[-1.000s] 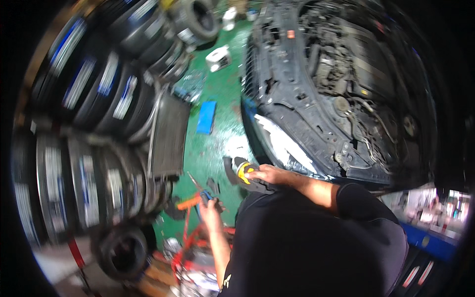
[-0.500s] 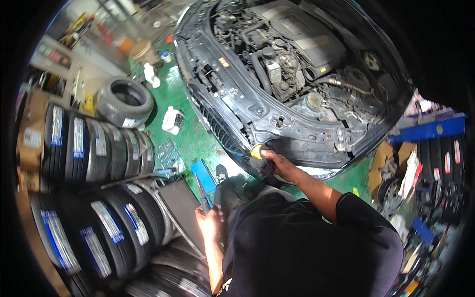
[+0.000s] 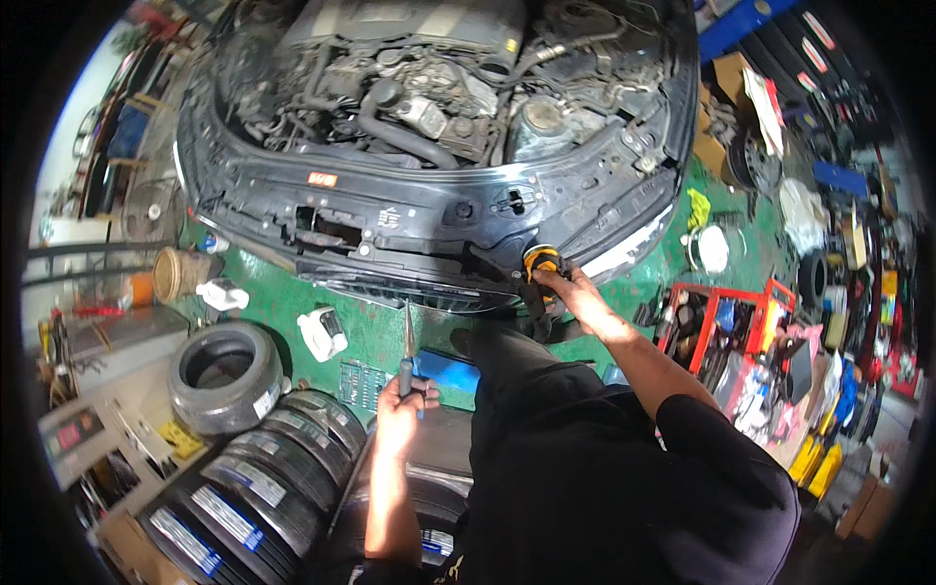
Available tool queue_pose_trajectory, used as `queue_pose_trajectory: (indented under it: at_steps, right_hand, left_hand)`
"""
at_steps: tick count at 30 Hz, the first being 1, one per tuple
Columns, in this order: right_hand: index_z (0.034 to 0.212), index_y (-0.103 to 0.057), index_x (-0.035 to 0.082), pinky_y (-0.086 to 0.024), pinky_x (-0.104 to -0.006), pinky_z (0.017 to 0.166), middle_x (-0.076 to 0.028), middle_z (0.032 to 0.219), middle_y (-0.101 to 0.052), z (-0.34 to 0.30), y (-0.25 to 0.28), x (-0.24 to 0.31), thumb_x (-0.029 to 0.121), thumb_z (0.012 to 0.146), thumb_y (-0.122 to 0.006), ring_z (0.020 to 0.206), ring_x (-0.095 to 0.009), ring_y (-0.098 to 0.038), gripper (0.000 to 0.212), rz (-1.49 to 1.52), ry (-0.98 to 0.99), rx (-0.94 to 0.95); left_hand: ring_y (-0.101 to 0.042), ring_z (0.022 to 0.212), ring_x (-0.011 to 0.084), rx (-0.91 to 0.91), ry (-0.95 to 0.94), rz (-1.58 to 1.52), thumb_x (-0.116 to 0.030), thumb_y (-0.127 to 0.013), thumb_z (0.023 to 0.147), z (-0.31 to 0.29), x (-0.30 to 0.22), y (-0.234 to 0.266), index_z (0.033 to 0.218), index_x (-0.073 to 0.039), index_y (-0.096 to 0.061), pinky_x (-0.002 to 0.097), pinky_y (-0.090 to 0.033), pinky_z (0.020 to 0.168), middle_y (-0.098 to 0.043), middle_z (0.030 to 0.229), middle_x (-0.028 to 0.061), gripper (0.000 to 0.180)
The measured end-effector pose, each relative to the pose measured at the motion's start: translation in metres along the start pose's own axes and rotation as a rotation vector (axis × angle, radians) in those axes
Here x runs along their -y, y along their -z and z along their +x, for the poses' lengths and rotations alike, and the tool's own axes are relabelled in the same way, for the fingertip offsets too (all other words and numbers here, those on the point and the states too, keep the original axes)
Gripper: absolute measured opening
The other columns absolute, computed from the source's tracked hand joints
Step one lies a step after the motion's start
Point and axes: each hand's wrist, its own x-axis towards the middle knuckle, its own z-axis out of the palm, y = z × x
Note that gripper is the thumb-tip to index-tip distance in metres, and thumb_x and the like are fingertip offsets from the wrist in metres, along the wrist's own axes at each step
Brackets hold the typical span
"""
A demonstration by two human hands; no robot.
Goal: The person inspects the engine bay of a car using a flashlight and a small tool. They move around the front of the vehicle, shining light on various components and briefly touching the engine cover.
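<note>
My left hand [image 3: 395, 414] is closed round the dark handles of a pair of long-nose pliers [image 3: 408, 363]. Their slim metal jaws point away from me, toward the car's front. In my right hand [image 3: 577, 300] is a yellow and black power tool [image 3: 542, 261], seen mostly from its rear end. It is held by the front edge of the car [image 3: 429, 229], and I cannot tell whether it touches. The hood is up and the engine [image 3: 429, 117] is exposed.
Stacked tyres [image 3: 283, 458] stand at the lower left, with a single tyre [image 3: 226, 375] on the green floor. White jugs [image 3: 322, 333], a blue flat thing [image 3: 447, 370] and a tool set case [image 3: 363, 384] lie before the car. A red tool cart [image 3: 726, 327] stands at the right.
My view has turned to the right, so the car faces me squarely and the red cart shows. Both hands still hold the pliers and the power tool.
</note>
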Motion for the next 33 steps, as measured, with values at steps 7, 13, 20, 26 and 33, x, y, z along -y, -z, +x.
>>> queue_pose_trajectory:
  at_steps: [7,13,20,26,33]
  right_hand:
    - [0.118,-0.057,0.001,-0.051,-0.0278,0.068,-0.004,0.098,-0.067,0.022,0.023,0.017,0.029,0.082,-0.087,0.086,-0.012,-0.063,0.054,-0.078,0.08,-0.221]
    - [0.109,-0.06,0.0,-0.052,-0.0281,0.084,-0.005,0.096,-0.067,0.07,0.048,0.05,0.022,0.078,-0.091,0.09,-0.012,-0.062,0.049,-0.152,0.243,-0.355]
    - [0.114,-0.066,0.004,-0.045,-0.0273,0.088,-0.003,0.096,-0.067,0.105,0.062,0.09,0.023,0.09,-0.076,0.094,-0.012,-0.059,0.033,-0.05,0.301,-0.294]
    - [0.132,-0.051,0.004,-0.068,-0.0488,0.076,-0.014,0.117,-0.068,0.114,0.026,0.102,0.014,0.096,-0.072,0.101,-0.028,-0.073,0.043,0.772,0.269,-0.149]
    - [0.117,-0.061,0.0,-0.054,-0.0221,0.06,-0.005,0.097,-0.072,0.151,-0.002,0.127,0.019,0.079,-0.091,0.083,-0.008,-0.067,0.052,-0.018,0.119,-0.397]
  left_hand:
    - [-0.068,0.116,0.036,0.155,0.076,-0.004,0.013,-0.047,0.08,0.056,-0.076,-0.027,0.112,0.006,-0.064,0.0445,-0.058,0.096,-0.064,0.13,0.0256,0.037]
    - [-0.069,0.112,0.0376,0.187,0.119,0.107,0.012,-0.05,0.074,0.105,-0.143,-0.05,0.118,0.008,-0.063,0.0473,-0.062,0.088,-0.065,0.129,0.0259,0.047]
    - [-0.068,0.117,0.0378,0.38,0.239,0.157,0.005,-0.056,0.083,0.176,-0.225,-0.071,0.125,0.008,-0.061,0.0517,-0.061,0.092,-0.067,0.124,0.0219,0.042]
    - [-0.068,0.114,0.0411,0.426,0.374,0.261,-0.002,-0.055,0.079,0.243,-0.276,-0.102,0.14,0.011,-0.042,0.0566,-0.06,0.091,-0.066,0.123,0.0274,0.064]
    - [-0.069,0.099,0.0253,0.444,0.651,0.524,-0.015,-0.062,0.088,0.326,-0.305,-0.125,0.121,0.002,-0.069,0.0383,-0.057,0.074,-0.07,0.114,0.0143,0.038]
